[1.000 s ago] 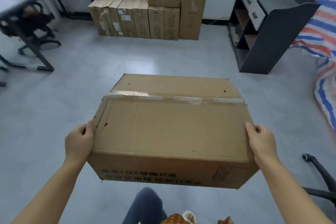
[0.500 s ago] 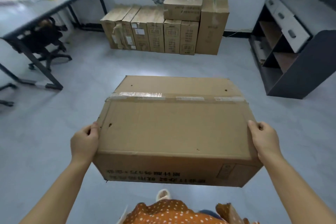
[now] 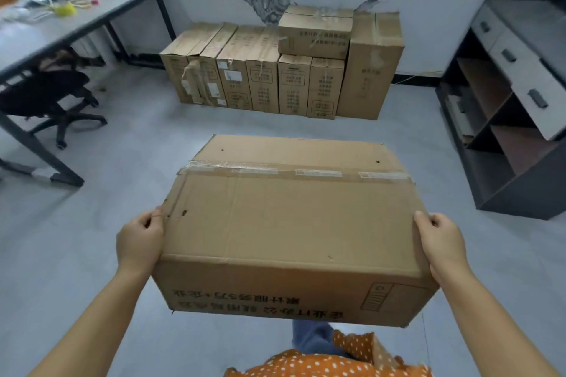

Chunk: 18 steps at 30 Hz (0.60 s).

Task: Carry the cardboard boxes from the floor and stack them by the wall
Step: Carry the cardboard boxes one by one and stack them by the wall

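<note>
I carry a large taped cardboard box [image 3: 291, 223] off the floor in front of me. My left hand [image 3: 139, 240] grips its left side, with the thumb on the top edge. On the right side my right hand [image 3: 441, 243] grips it the same way. Ahead, by the far wall, stands a row of several upright cardboard boxes [image 3: 263, 76]. One smaller box [image 3: 315, 30] lies on top of that row, and a taller box [image 3: 370, 64] closes its right end.
A grey table [image 3: 61, 30] with clutter on it stands at the left, a black office chair [image 3: 52, 95] tucked under it. A dark shelf unit with drawers [image 3: 514, 107] stands at the right. Grey floor [image 3: 137, 144] stretches between me and the boxes.
The row of boxes by the wall has come closer and larger in view as I walk toward it. My grip on the carried box is unchanged.
</note>
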Each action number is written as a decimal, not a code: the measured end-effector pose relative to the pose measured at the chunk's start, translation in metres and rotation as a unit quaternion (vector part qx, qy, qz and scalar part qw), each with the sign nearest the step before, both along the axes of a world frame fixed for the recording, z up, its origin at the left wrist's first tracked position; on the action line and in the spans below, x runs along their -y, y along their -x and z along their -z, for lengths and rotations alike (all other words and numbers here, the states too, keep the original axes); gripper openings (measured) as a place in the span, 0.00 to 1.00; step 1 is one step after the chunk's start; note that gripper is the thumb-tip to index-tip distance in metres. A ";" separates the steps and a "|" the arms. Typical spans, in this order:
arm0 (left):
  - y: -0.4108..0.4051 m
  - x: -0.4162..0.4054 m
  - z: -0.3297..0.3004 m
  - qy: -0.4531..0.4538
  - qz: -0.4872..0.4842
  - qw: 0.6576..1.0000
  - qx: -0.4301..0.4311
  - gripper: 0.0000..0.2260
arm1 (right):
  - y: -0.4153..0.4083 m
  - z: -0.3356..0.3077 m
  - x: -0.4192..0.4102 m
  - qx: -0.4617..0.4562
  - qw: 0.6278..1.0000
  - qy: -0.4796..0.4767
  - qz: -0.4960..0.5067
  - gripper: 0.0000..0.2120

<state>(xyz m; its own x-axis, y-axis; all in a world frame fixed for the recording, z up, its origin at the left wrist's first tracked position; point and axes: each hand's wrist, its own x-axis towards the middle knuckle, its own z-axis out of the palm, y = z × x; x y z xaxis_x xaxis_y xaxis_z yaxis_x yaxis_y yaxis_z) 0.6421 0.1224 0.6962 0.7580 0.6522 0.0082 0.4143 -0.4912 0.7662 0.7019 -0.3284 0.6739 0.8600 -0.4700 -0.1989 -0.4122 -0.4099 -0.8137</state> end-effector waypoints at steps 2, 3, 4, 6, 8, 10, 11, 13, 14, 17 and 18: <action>-0.052 0.004 0.001 0.005 -0.012 1.000 0.000 0.14 | -0.055 -0.001 0.006 -0.003 1.000 0.000 -0.005 0.18; -0.077 0.007 -0.001 0.005 -0.014 1.000 0.001 0.14 | -0.081 -0.004 0.009 -0.004 1.000 0.004 -0.008 0.18; -0.103 0.009 -0.004 0.008 -0.012 1.000 0.007 0.15 | -0.110 -0.009 0.012 -0.002 1.000 0.005 -0.011 0.18; -0.157 0.015 -0.011 0.012 -0.015 1.000 0.020 0.15 | -0.166 -0.021 0.017 0.010 1.000 0.001 -0.011 0.17; -0.201 0.020 -0.015 0.014 -0.023 0.999 0.020 0.14 | -0.213 -0.032 0.021 0.017 1.000 0.009 -0.009 0.15; -0.241 0.022 -0.016 0.023 -0.025 0.999 0.019 0.12 | -0.255 -0.039 0.024 0.025 1.000 0.014 -0.014 0.16; -0.262 0.022 -0.017 0.026 -0.024 0.999 0.020 0.13 | -0.276 -0.041 0.024 0.028 0.999 0.016 -0.014 0.16; -0.307 0.019 -0.017 0.025 -0.019 0.999 0.020 0.18 | -0.319 -0.044 0.023 0.031 0.999 0.015 -0.010 0.16; -0.330 0.017 -0.017 0.023 -0.016 0.999 0.018 0.20 | -0.341 -0.045 0.022 0.031 0.999 0.014 -0.009 0.15; -0.401 0.008 -0.017 0.015 -0.003 1.000 0.022 0.21 | -0.408 -0.044 0.013 0.034 0.999 0.008 -0.006 0.15; -0.426 0.004 -0.015 0.012 0.003 1.000 0.023 0.21 | -0.431 -0.042 0.009 0.039 0.999 0.001 -0.003 0.16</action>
<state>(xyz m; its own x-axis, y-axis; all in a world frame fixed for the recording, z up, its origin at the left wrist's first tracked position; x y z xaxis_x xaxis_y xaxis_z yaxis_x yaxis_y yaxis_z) 1.0684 0.1187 0.7113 0.7606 0.6486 0.0271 0.3761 -0.4744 0.7959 1.1332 -0.3371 0.7164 0.8757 -0.4651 -0.1297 -0.3443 -0.4132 -0.8430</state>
